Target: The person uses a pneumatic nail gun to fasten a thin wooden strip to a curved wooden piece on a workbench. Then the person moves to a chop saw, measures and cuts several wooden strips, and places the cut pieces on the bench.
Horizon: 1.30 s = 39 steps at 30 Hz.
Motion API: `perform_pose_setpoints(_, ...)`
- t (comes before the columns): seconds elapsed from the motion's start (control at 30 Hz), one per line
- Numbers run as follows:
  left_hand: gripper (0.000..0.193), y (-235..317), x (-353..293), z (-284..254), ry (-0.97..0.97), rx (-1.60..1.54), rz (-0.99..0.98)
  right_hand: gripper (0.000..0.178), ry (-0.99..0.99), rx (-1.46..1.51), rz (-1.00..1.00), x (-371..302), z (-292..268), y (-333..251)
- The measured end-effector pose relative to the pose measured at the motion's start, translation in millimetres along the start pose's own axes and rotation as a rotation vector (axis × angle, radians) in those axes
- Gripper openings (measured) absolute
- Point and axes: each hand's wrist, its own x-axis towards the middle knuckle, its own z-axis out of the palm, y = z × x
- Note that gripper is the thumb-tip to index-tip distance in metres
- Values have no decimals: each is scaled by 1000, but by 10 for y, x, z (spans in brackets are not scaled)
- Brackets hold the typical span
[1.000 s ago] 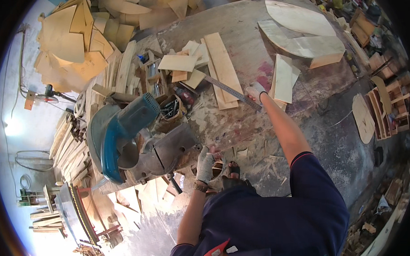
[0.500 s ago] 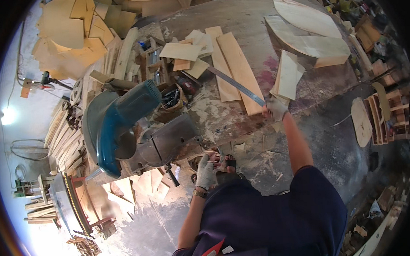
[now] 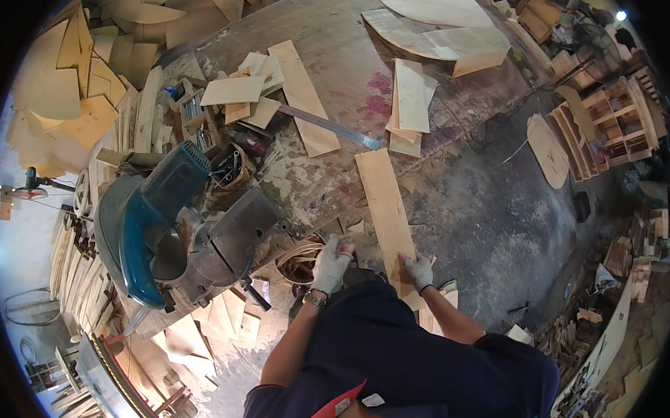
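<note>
A long, pale wooden board [image 3: 383, 199] slants away in front of my body. My right hand [image 3: 418, 270], in a light glove, grips its near end along the right edge, with the thumb on top. My left hand [image 3: 330, 267], gloved with bare fingertips and a watch at the wrist, is raised left of the board. Its fingers are loosely bent and apart, and I see nothing in them. A steel ruler [image 3: 331, 125] lies on the worktable [image 3: 312, 187], partly across another board [image 3: 304, 98]. The held board's far end is beside the ruler's near end.
A teal mitre saw [image 3: 138, 232] stands at the table's left. Behind it are small wood offcuts [image 3: 233, 90] and a box of tools [image 3: 228, 165]. More cut pieces [image 3: 412, 93] and curved panels [image 3: 436, 44] lie farther right. Wooden crates [image 3: 612, 126] stand on the right.
My right hand has drawn one board off the table toward my body. The ruler remains on the table, out of my hand. The view has shifted right; my left hand stays near my waist.
</note>
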Motion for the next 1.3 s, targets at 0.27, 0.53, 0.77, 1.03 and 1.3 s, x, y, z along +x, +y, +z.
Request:
perform_pose_setpoints(0.27,82,210,-337,-214,-186,983,866,55,52,-410,-360,-642,-560,-142)
perform_pose_setpoints(0.53,63,-468,-908,-1189,-131,1043,695,50,-131,-788,-792,-994,-244,-1128)
perform_pose_setpoints(0.77,88,-774,-1110,-2287,231,1108,223,55,101,-684,-1335,-1679,95,-2648)
perform_pose_setpoints(1.03,85,-1153,-954,-3657,464,1059,374,52,109,-574,-1649,-3194,636,-4220)
perform_pose_setpoints(1.3,98,-1479,-1320,-3977,430,1008,175,62,-196,-830,-1447,-3704,1706,-5035)
